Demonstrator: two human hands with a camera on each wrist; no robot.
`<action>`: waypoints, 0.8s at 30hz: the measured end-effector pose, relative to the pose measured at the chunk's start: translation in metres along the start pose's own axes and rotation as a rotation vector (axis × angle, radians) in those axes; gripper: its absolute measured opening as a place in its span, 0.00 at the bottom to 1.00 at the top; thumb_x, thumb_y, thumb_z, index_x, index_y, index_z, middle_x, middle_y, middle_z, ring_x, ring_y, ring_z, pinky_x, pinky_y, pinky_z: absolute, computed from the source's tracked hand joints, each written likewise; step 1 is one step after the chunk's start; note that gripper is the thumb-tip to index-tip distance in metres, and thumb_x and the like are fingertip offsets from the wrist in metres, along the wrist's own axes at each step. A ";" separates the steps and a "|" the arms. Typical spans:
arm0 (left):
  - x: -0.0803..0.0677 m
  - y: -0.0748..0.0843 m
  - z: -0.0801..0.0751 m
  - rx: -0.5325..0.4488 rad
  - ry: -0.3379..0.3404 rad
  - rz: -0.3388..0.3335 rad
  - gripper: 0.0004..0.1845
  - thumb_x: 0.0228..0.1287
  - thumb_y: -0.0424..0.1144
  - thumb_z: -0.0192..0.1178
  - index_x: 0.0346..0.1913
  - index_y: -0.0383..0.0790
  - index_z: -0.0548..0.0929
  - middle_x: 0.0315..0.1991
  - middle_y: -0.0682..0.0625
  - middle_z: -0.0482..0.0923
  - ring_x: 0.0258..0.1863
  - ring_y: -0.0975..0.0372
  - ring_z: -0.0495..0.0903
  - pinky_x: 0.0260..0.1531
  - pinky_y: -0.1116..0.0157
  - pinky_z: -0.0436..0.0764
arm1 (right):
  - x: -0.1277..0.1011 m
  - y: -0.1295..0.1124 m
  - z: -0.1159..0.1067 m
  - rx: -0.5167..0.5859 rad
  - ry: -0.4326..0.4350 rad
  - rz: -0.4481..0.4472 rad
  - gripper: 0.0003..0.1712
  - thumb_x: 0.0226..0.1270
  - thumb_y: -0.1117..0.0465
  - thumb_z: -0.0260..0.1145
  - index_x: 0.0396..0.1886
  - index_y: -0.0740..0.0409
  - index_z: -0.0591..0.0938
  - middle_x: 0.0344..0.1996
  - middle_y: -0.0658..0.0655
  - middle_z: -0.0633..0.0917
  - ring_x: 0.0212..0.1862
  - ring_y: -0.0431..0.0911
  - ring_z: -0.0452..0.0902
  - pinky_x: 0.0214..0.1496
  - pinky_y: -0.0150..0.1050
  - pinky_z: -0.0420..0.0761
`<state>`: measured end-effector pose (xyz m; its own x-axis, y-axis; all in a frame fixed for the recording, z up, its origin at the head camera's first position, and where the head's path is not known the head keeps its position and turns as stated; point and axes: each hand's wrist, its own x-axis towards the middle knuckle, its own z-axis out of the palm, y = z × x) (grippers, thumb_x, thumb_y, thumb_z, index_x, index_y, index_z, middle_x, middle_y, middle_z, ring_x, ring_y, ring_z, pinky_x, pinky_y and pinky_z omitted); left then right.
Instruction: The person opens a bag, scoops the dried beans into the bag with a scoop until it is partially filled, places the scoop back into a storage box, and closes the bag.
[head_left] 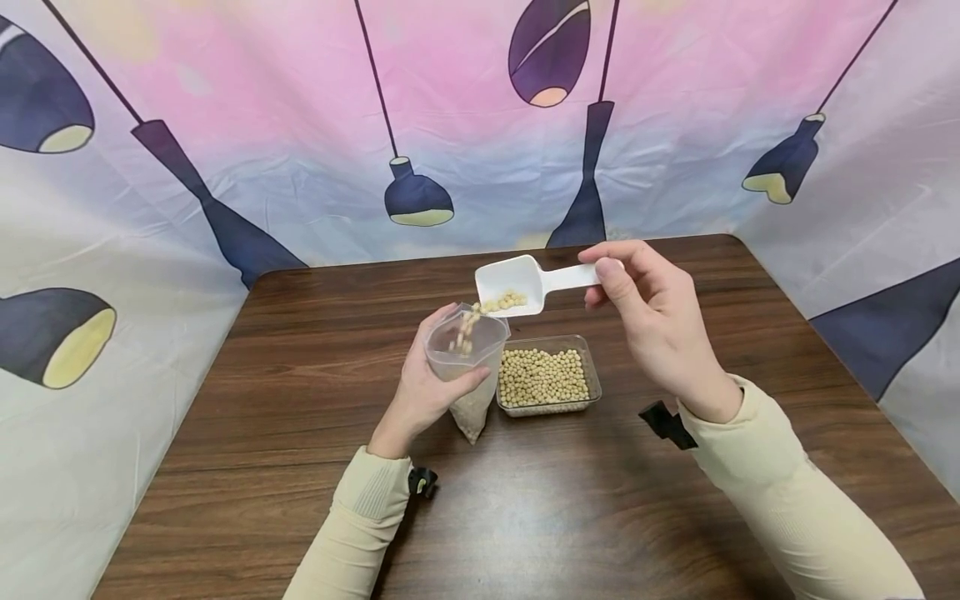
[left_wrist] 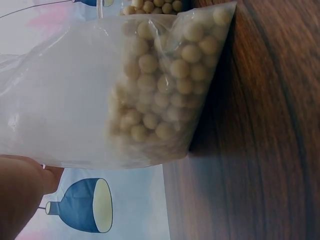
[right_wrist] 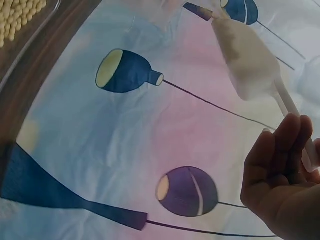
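Note:
My left hand (head_left: 423, 387) grips a clear plastic bag (head_left: 468, 354) upright on the wooden table (head_left: 300, 467), its mouth held open. The bag's bottom is packed with soybeans (left_wrist: 160, 95). My right hand (head_left: 652, 312) pinches the handle of a white plastic scoop (head_left: 517, 283), tilted over the bag's mouth. Soybeans are tumbling from the scoop into the bag. In the right wrist view the scoop (right_wrist: 247, 62) shows from below with my fingers (right_wrist: 280, 150) round its handle. A clear rectangular tub (head_left: 547, 377) full of soybeans stands just right of the bag.
A printed cloth backdrop (head_left: 300, 125) with dark lamp shapes walls the table at the back and both sides. Bare wood lies in front of my arms and to the left of the bag.

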<state>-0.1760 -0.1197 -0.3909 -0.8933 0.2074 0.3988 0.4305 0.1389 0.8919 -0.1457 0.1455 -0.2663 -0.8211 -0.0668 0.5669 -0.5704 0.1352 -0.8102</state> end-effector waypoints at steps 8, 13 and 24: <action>-0.001 0.019 0.001 -0.005 -0.002 0.009 0.46 0.48 0.23 0.72 0.71 0.34 0.61 0.59 0.35 0.72 0.59 0.48 0.71 0.57 0.52 0.70 | -0.006 -0.007 0.003 -0.340 -0.001 -0.371 0.09 0.73 0.67 0.57 0.46 0.63 0.83 0.28 0.52 0.81 0.31 0.42 0.75 0.35 0.32 0.72; -0.003 0.033 0.001 -0.012 -0.004 0.038 0.43 0.49 0.21 0.70 0.69 0.29 0.61 0.55 0.30 0.73 0.59 0.43 0.70 0.56 0.50 0.70 | -0.012 0.001 0.001 -0.665 -0.053 -0.551 0.12 0.74 0.61 0.56 0.45 0.66 0.82 0.27 0.56 0.80 0.28 0.47 0.71 0.32 0.41 0.67; -0.002 0.032 0.001 -0.005 -0.003 0.052 0.43 0.49 0.21 0.70 0.68 0.29 0.61 0.54 0.31 0.73 0.59 0.43 0.70 0.56 0.49 0.70 | -0.032 0.053 -0.008 -0.998 -0.331 -0.214 0.08 0.68 0.67 0.60 0.42 0.63 0.83 0.33 0.57 0.86 0.33 0.53 0.81 0.31 0.47 0.74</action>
<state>-0.1600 -0.1147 -0.3637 -0.8694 0.2169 0.4439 0.4754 0.1230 0.8711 -0.1497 0.1624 -0.3263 -0.7569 -0.4292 0.4928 -0.5501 0.8256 -0.1258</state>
